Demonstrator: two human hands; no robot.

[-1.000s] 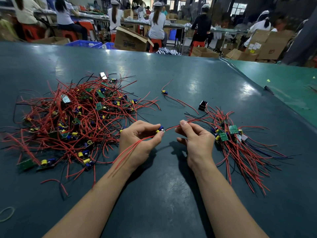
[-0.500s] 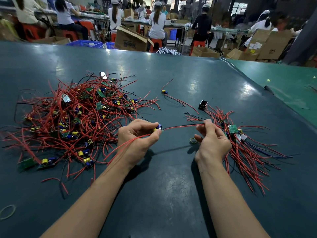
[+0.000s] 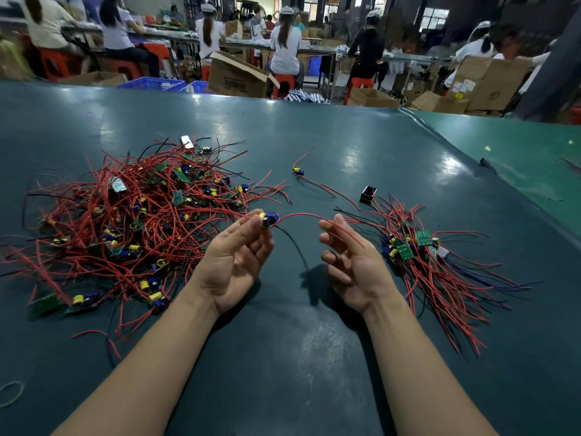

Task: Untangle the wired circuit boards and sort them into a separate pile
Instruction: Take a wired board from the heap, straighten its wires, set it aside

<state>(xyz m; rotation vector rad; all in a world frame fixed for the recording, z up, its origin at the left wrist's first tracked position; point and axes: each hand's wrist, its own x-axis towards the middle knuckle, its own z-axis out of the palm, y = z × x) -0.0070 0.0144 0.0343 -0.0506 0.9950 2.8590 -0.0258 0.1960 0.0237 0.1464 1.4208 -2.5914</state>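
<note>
A big tangled heap of red-wired circuit boards (image 3: pixel 138 215) lies on the left of the dark green table (image 3: pixel 314 357). A smaller, combed-out pile of sorted boards (image 3: pixel 421 256) lies on the right. My left hand (image 3: pixel 235 259) is palm up and pinches one small board (image 3: pixel 269 219) with blue and yellow parts at its fingertips. A red wire (image 3: pixel 301 216) runs from that board across to my right hand (image 3: pixel 349 262). That hand is palm up with loosely curled fingers, and the wire lies over its fingers without being pinched.
A single wired board (image 3: pixel 298 172) lies alone at the table's middle. A small black part (image 3: pixel 368 194) sits beside the sorted pile. A rubber band (image 3: pixel 11 393) lies at the near left. Beyond the far edge are seated workers and cardboard boxes (image 3: pixel 234 75).
Both hands have turned palm up and lifted. My right hand has let go of the wire end it pinched and come back toward the middle. The board stays in my left fingertips.
</note>
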